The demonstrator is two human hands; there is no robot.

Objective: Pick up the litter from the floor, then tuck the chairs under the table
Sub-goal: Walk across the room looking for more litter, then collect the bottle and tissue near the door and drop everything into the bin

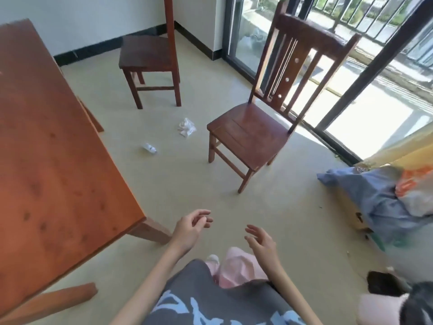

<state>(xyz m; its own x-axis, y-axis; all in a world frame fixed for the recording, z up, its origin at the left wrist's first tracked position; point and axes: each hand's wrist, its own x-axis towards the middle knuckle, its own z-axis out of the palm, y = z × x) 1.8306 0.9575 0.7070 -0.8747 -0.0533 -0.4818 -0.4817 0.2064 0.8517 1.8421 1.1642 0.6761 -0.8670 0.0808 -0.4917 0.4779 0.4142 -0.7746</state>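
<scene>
Both hands are out in front of us, empty. Left hand [191, 227]: grip loosely curled, pinching nothing. Right hand [260, 239]: fingers spread and relaxed, also holding nothing.

Litter lies on the floor [164, 184], well ahead of the hands: a crumpled white paper [186, 127] and, nearer the worktop [46, 137], a small clear plastic bottle [150, 148] on its side. Both sit between the worktop and the near chair [262, 123]. The far chair [152, 59] stands by the wall corner. Neither chair is tucked in.

Risks, as we judge them:
- The bottle is round and lying flat, so a clumsy touch could roll it under the worktop.
- The paper is light and may be pushed away rather than pinched.
- Stooping beside the worktop corner invites a bump.
- Tucking the chairs first could hide the litter.
</scene>
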